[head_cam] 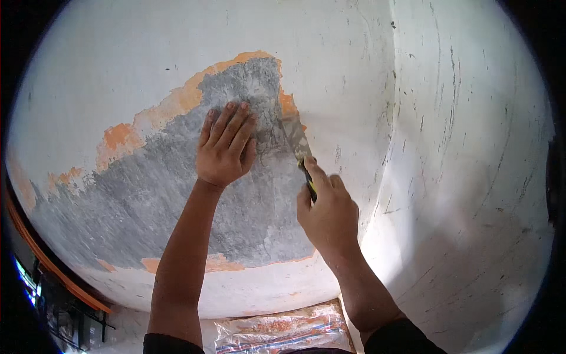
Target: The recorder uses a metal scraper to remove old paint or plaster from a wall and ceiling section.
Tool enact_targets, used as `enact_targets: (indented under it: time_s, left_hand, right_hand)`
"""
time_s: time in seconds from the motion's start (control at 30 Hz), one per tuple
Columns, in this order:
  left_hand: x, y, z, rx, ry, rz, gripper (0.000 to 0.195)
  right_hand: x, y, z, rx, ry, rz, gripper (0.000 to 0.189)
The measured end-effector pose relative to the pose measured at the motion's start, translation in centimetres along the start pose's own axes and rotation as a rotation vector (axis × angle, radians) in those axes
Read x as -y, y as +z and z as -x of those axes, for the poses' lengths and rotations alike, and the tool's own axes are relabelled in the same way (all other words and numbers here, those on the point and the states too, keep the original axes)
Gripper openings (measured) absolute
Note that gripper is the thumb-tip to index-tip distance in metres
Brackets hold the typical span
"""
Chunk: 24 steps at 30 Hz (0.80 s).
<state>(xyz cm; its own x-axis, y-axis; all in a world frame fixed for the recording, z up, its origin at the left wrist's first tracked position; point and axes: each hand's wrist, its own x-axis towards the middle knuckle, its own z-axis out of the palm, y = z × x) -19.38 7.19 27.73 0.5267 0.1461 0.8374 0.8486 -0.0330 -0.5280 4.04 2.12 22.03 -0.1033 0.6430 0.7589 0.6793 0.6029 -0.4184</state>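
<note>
My right hand (329,208) grips the black and yellow-green handle of a paint scraper (297,136). Its flat metal blade, flecked with pale residue, lies against the wall at the right edge of a bare grey patch (177,212). A strip of orange undercoat (288,102) shows right at the blade's tip. To the left, my left hand (226,146) rests flat on the grey patch, fingers pointing up and slightly apart, with nothing held. White paint (132,57) surrounds the patch, and a ragged orange border runs along its upper left side.
An adjoining white wall (468,132), streaked with dark marks, meets this one at a corner on the right. Below lies a plastic sheet (283,332) with striped bands and orange debris. An orange-brown frame edge (57,270) curves along the lower left.
</note>
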Motion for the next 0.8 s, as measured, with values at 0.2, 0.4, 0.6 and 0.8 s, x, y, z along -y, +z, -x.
enact_targets:
  time_s: [0.2, 0.4, 0.6, 0.8]
  left_hand:
    - [0.4, -0.6, 0.2, 0.008, -0.005, -0.019, 0.037]
    - [-0.3, -0.3, -0.5, -0.004, -0.011, 0.011, 0.038]
    - [0.3, -0.2, 0.4, -0.004, -0.007, -0.01, 0.038]
    - [-0.2, -0.2, -0.3, 0.004, -0.01, 0.024, 0.038]
  right_hand:
    - [0.4, 0.0, 1.2, -0.002, -0.049, 0.061, 0.048]
    - [1.7, -2.2, -2.4, -0.046, -0.056, 0.061, 0.044]
    - [0.9, -0.4, 1.5, 0.072, 0.018, 0.065, 0.044]
    - [1.3, -1.5, -1.0, -0.042, -0.054, 0.082, 0.045]
